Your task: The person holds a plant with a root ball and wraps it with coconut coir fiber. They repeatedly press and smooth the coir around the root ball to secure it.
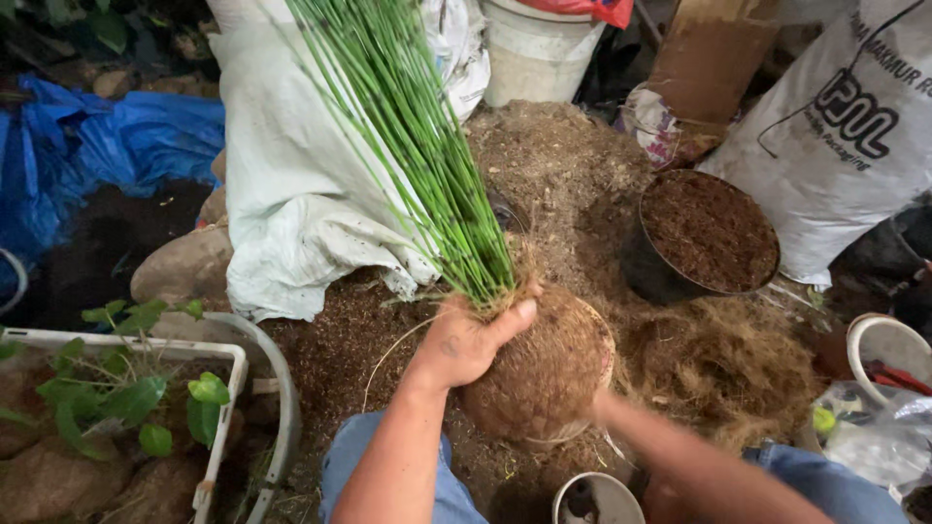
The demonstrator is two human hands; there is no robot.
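Observation:
My left hand (471,340) grips the base of a bundle of long thin green stems (417,146), right where they enter a round brown fibrous root ball (544,374). The stems lean up and to the left, over a white sack. My right forearm reaches in from the lower right, and my right hand is hidden behind and under the root ball; it seems to support the ball from that side. A pale rim shows at the ball's right edge.
A black pot (704,238) filled with brown soil mix stands to the right on a heap of coconut fibre (748,359). A white sack (301,184), a printed white bag (854,126), a white bucket (534,49), blue tarp (107,146) and a leafy plant tray (126,388) surround the spot.

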